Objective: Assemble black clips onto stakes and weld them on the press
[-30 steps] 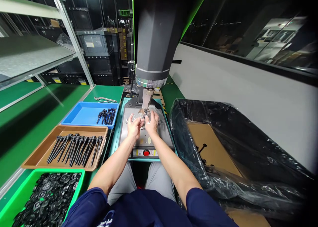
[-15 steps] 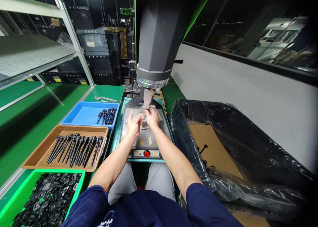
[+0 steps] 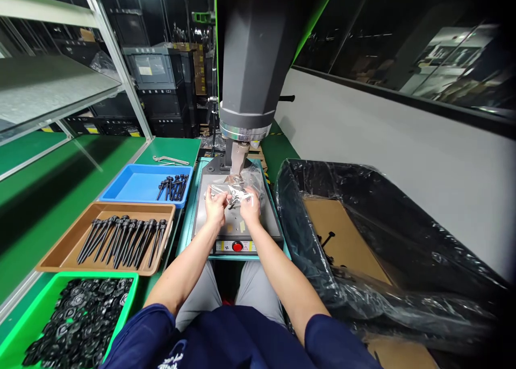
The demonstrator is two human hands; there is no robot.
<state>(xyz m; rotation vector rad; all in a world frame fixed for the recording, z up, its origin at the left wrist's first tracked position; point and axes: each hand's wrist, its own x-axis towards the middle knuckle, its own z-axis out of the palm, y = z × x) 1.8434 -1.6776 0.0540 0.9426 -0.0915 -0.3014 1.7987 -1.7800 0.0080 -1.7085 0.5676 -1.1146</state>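
Observation:
Between my two hands a piece of clear plastic film (image 3: 224, 188) is pulled out flat and shiny. My left hand (image 3: 215, 208) pinches its left side, thumb and fingers together. My right hand (image 3: 250, 210) grips the right side of the same film. A small dark piece shows just under the film between the hands; I cannot make out what it is or whether a hand holds it. Behind the film, the metal horn (image 3: 239, 158) of the press points down at a fixture (image 3: 234, 180), which the plastic partly covers. The grey base plate (image 3: 209, 230) lies below my hands.
On the left stand a blue tray (image 3: 133, 182) and a brown tray (image 3: 64, 245) with black stemmed parts, and a green bin (image 3: 24, 326) of black pieces. A wrench (image 3: 171, 160) lies behind. A red button (image 3: 237, 246) faces me. At right is a plastic-lined box (image 3: 290, 218).
My hands have drawn back slightly from under the horn and moved apart. The film, bunched at the fingers before, is now stretched between them.

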